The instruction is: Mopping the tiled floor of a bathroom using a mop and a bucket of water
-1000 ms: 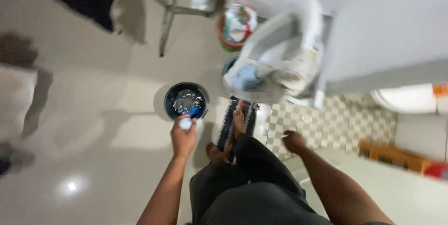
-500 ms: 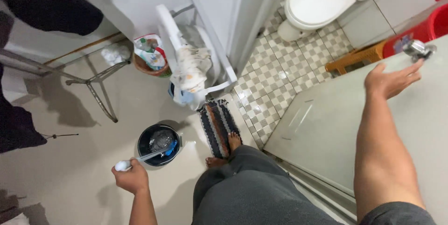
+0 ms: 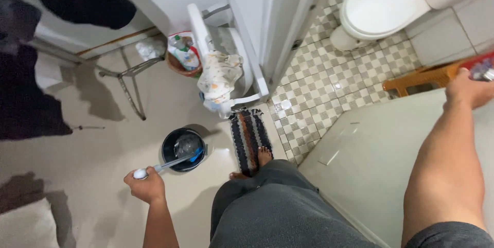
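While the left hand (image 3: 148, 186) is wrapped round the brush handle (image 3: 165, 165) lower left | brush head sits in the dark bucket (image 3: 170, 147) | looks light, stiff, best held near the end | right hand (image 3: 467, 91) on the door knob (image 3: 483, 73) far right, grip closed over it.

Beside the dark bucket (image 3: 183, 149), which holds a blue brush head, lies a mat (image 3: 249, 136) striped black, grey and rust; the brush (image 3: 163, 166) has a pale handle with a white knob. Past the mat the tiles (image 3: 329, 81) are a beige and white check, and on them stand a white toilet (image 3: 378, 9) with an orange patch on its tank, and an orange-brown stool (image 3: 419, 79). Left of the bucket the floor (image 3: 103, 150) is plain cream, the door (image 3: 365, 158) is pale grey-green, and the trousers (image 3: 278, 207) are dark grey.
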